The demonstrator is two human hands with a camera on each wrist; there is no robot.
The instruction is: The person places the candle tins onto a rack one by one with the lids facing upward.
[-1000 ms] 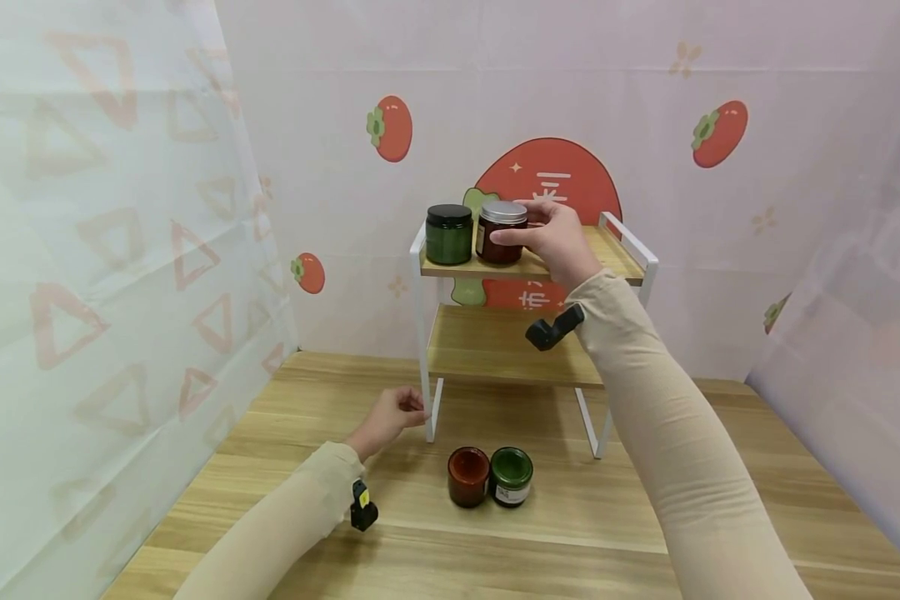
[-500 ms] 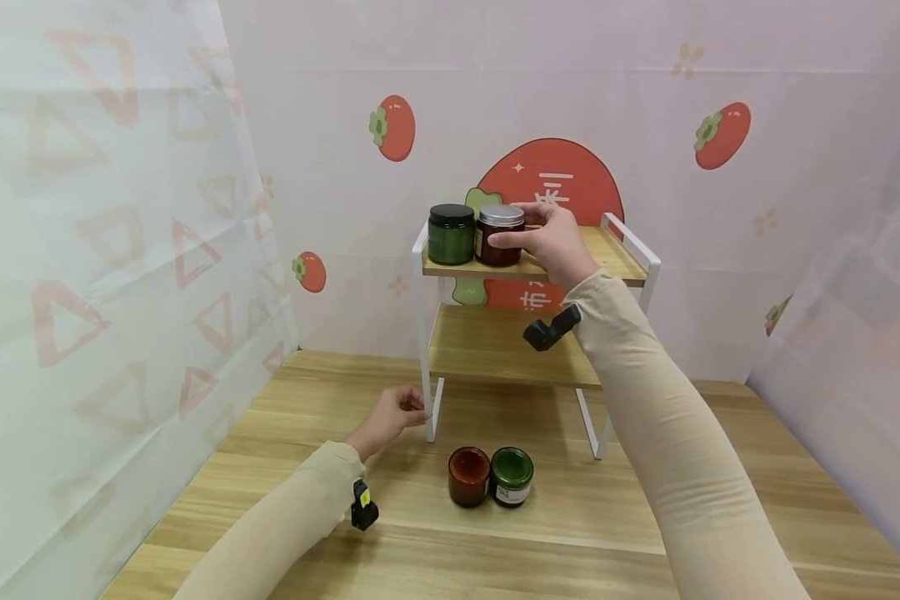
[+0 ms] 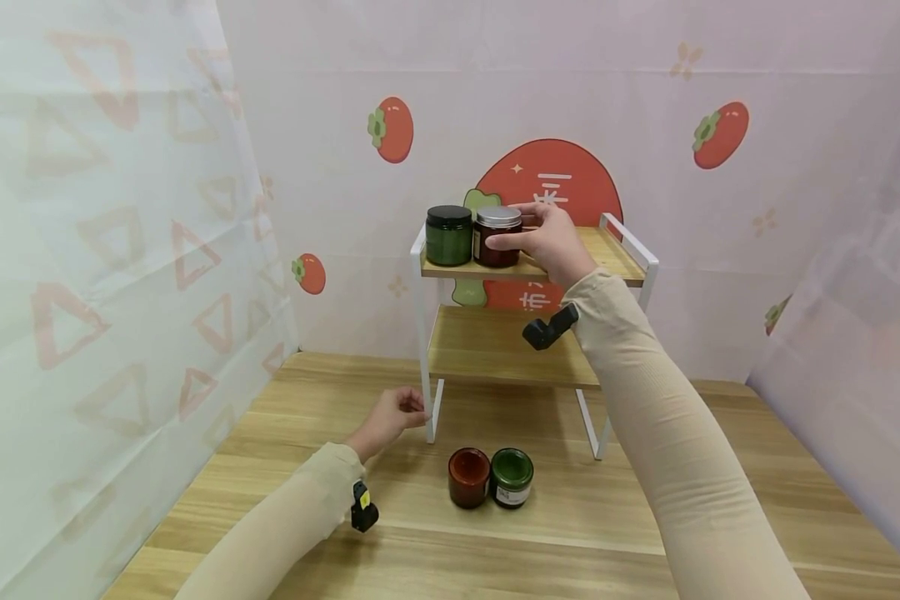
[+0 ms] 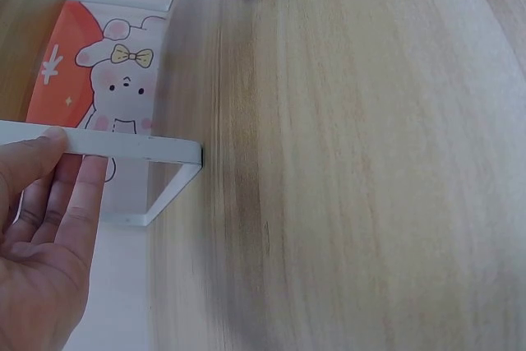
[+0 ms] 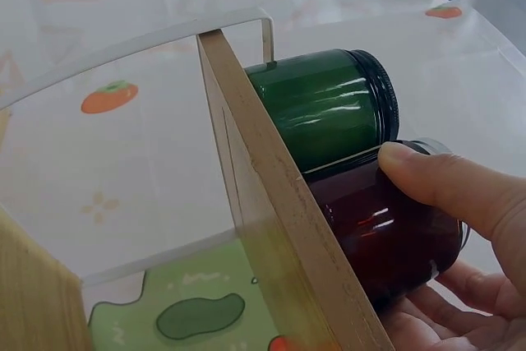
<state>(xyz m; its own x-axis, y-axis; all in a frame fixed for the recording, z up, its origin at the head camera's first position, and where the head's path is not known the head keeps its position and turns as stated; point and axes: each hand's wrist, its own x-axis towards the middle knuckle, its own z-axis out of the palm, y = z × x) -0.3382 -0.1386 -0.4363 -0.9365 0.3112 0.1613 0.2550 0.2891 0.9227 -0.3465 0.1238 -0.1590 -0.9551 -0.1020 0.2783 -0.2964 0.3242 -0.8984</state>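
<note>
On the top board of a two-tier shelf stands a dark red-brown jar with a silver lid. My right hand grips this jar from its right side, thumb in front and fingers behind. Close on its left is a green jar with a black lid; in the right wrist view the brown jar and the green jar sit side by side. Low down, my left hand pinches the shelf's white front left leg between thumb and fingers.
In front of the shelf, a red-brown jar and a green jar stand together on the wooden table. Printed cloth walls enclose the back and sides. A white side rail edges the top board.
The brown jar has shifted slightly left in my right hand, narrowing the gap to the green jar. My left hand has stayed on the leg.
</note>
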